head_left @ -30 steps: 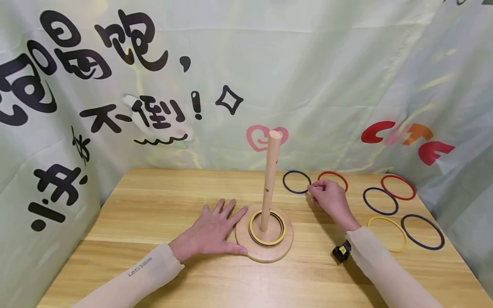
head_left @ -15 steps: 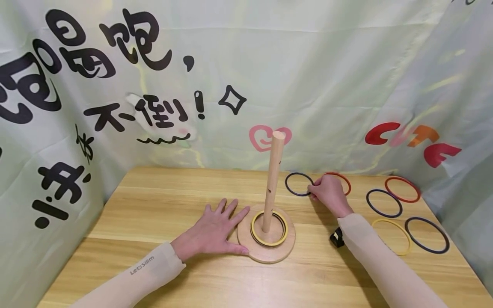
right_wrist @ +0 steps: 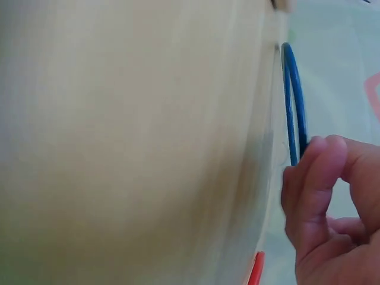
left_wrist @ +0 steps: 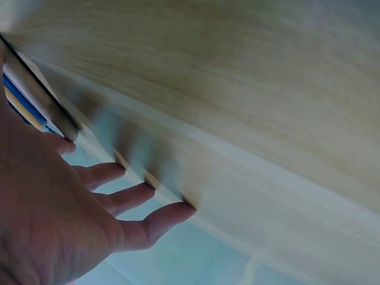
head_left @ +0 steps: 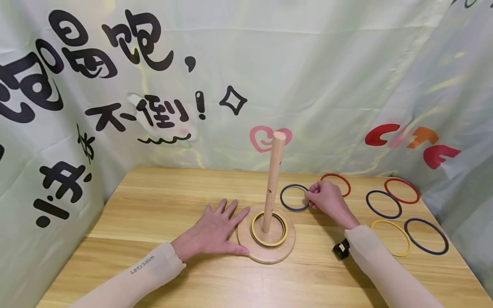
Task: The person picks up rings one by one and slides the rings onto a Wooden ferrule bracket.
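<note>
- Desk (head_left: pixel 246 286) of pale wood lay nearest.
- Left hand (head_left: pixel 209 235), spread and gripping nothing, touched the round wooden base (head_left: pixel 277 255); its wooden peg (head_left: pixel 274 184) had its long axis upright.
- Farther, the right hand (head_left: pixel 328 200) pinched a thin dark-blue ring (head_left: pixel 294 210) right of the peg, hole roughly upward; fetching seemed underway, calling next for a level lift.

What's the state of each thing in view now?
Left hand, spread beside base
Right hand, pinching
Pinched blue ring, held off peg
Peg, upright
Stacked rings, around peg, yellow uppermost
Two red rings, lying loose
Two other blue rings, lying loose
Other yellow ring, lying loose
</note>
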Tool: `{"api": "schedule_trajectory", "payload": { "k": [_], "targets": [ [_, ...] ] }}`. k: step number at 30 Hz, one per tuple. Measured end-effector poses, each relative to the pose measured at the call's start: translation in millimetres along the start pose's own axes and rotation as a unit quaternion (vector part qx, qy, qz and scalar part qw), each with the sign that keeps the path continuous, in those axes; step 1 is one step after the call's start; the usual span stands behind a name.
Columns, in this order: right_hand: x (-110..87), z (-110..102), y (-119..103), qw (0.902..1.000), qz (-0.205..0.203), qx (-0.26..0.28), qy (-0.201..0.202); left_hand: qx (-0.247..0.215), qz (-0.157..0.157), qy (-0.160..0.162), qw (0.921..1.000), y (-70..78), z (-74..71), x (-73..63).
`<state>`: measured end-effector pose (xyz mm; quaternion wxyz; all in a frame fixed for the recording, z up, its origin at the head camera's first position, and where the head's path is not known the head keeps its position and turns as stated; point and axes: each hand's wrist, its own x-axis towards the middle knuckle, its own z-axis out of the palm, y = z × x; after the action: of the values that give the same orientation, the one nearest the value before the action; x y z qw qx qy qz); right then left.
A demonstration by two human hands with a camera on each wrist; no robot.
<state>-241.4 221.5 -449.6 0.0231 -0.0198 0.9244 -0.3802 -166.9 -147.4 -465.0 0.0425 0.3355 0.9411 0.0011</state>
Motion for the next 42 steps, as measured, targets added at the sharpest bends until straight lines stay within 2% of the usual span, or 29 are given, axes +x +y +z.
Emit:
{"api": "schedule_trajectory", "payload": {
  "k": [8,14,24,26,30,32,37,42],
  "targets": [
    [-19.1,-8,-5,0.9955,-0.037,0.073,0.047,0.005,-0.003,-0.006,1.0000,0.2,0.0,0.8],
    [-36.4,-20,-27,0.9844,-0.059,0.145,0.081,0.002,-0.003,-0.001,1.0000,-0.4,-0.6,0.6],
    [-64.9,-47,-79,0.9521,-0.088,0.266,0.121,0.005,-0.005,0.001,1.0000,-0.6,0.1,0.1],
    [-68.5,-54,-87,0.9416,-0.084,0.303,0.120,0.006,-0.004,0.000,1.0000,-0.6,0.8,0.2],
    [-75.1,-68,-103,0.9139,-0.079,0.381,0.116,0.010,-0.004,0.000,0.9999,-0.2,1.2,-0.2],
    [-77.9,-74,-110,0.9037,-0.085,0.404,0.115,0.009,-0.003,0.000,1.0000,-0.3,1.4,-0.2],
    [-83.3,-86,-129,0.8901,-0.105,0.429,0.112,0.005,-0.002,0.001,1.0000,-1.1,2.3,-0.4],
    [-87.0,-93,-146,0.8826,-0.121,0.441,0.108,0.003,-0.002,0.002,1.0000,-1.4,3.2,-0.4]
  ]
}}
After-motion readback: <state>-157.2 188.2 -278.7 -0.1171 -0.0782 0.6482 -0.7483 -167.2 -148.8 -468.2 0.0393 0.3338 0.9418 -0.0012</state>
